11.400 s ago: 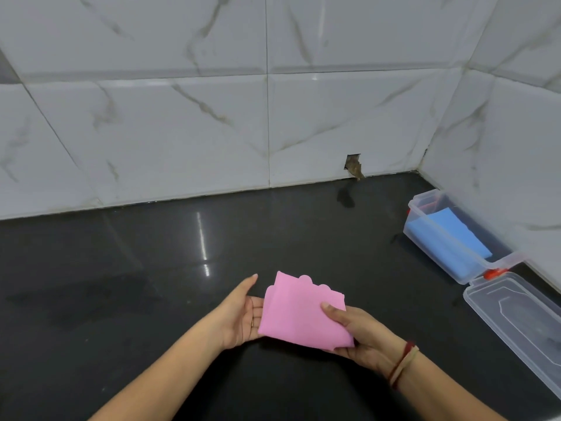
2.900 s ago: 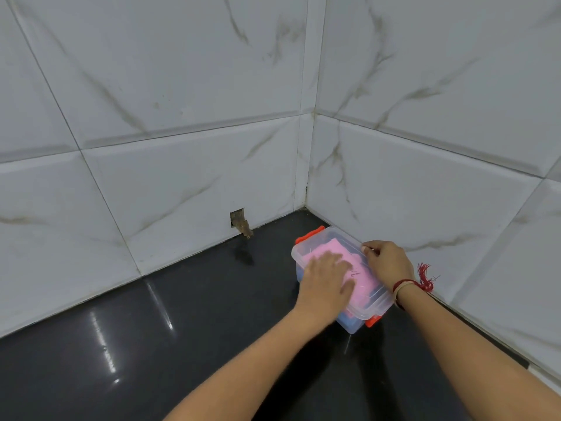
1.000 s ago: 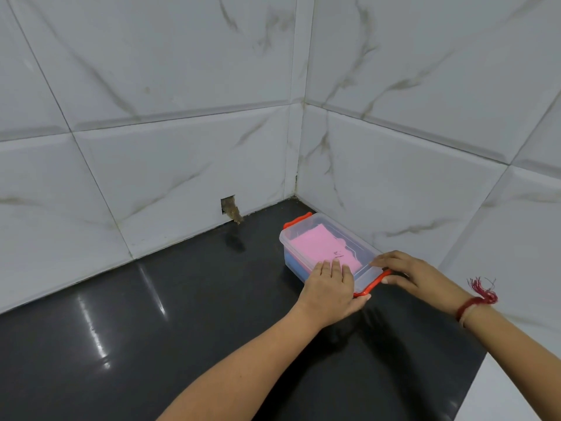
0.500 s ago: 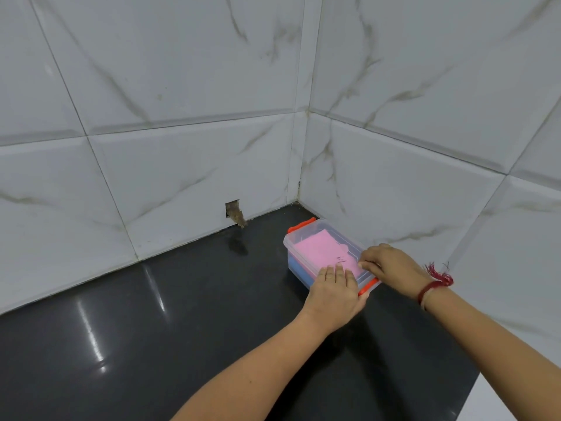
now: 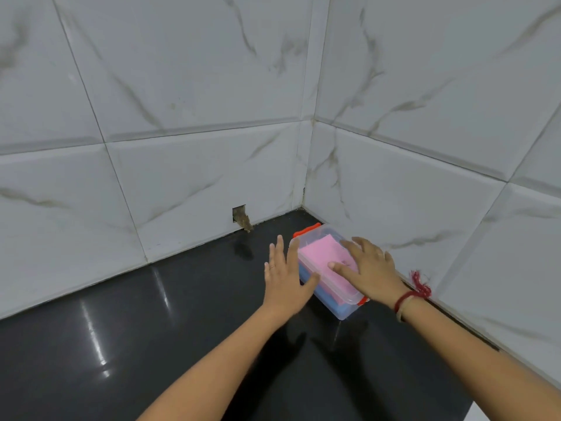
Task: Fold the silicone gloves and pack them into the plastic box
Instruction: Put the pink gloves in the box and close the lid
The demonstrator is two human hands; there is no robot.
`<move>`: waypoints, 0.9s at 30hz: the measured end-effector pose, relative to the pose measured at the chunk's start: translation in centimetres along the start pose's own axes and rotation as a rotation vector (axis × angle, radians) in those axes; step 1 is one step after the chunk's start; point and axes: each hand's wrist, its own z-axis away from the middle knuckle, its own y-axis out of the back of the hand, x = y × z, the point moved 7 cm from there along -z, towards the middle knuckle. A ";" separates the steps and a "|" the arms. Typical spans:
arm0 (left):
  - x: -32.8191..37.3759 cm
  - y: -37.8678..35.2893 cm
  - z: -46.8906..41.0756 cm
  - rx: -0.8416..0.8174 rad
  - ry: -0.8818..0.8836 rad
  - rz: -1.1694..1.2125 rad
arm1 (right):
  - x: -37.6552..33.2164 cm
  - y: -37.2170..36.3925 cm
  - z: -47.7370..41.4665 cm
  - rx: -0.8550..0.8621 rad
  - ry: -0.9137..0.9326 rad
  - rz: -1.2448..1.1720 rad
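The clear plastic box (image 5: 340, 308) with orange latches stands on the black counter by the right wall, its lid closed. Through the lid shows the folded pink silicone glove (image 5: 318, 253), and under it the blue glove (image 5: 329, 299). My left hand (image 5: 285, 278) lies flat against the box's left side, fingers spread, thumb on the lid's edge. My right hand (image 5: 368, 268) rests palm down on top of the lid, fingers apart, covering its right half.
The black glossy counter (image 5: 151, 344) runs into a corner of white marble tiles. A small broken hole (image 5: 241, 217) sits in the back wall at counter level. The right wall (image 5: 455, 238) stands close behind the box.
My left hand slid from the box's near end to its left side. My right hand moved from the near latch up onto the lid. The view shifted slightly.
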 end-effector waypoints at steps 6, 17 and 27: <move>-1.8 -2.3 -0.4 -0.344 -0.046 0.034 | -0.6 -3.9 0.1 -0.219 0.018 0.220; -0.8 -4.1 -2.0 -0.171 -0.092 0.145 | 0.6 -4.0 -0.5 -0.183 0.054 0.256; 1.3 -6.9 -5.4 -0.200 -0.085 0.227 | 4.5 -2.9 -2.8 -0.137 0.004 0.242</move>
